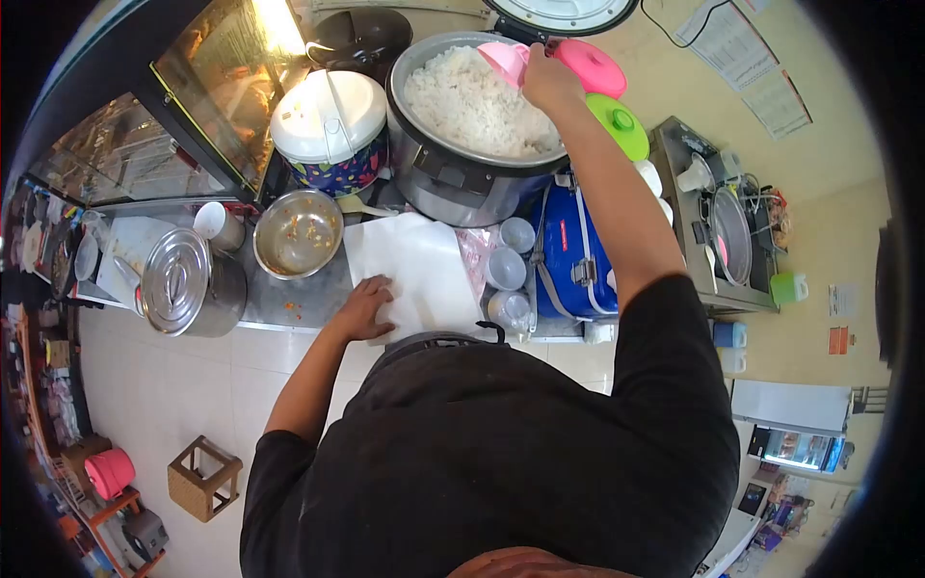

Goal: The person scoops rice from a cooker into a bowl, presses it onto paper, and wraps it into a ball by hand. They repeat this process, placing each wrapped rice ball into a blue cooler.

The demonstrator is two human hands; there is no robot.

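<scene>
A large rice cooker (453,183) stands at the back with its lid up, full of white rice (472,104). My right hand (549,82) reaches over its right rim, fingers closed around a pink scoop (505,63) tilted just above the rice. Below the cooker, a sheet of white wrapping paper (414,265) lies on the counter. My left hand (364,310) rests on the paper's lower left corner, fingers spread and flat. Near that hand is a steel bowl (299,234) with bits of food inside.
A patterned container with a white lid (328,116) stands left of the cooker, by a glass display case (217,87). A lidded steel pot (183,284) sits at the counter's left edge. To the right are clear plastic cups (505,268), a blue cooler (568,250) and a green lid (619,125).
</scene>
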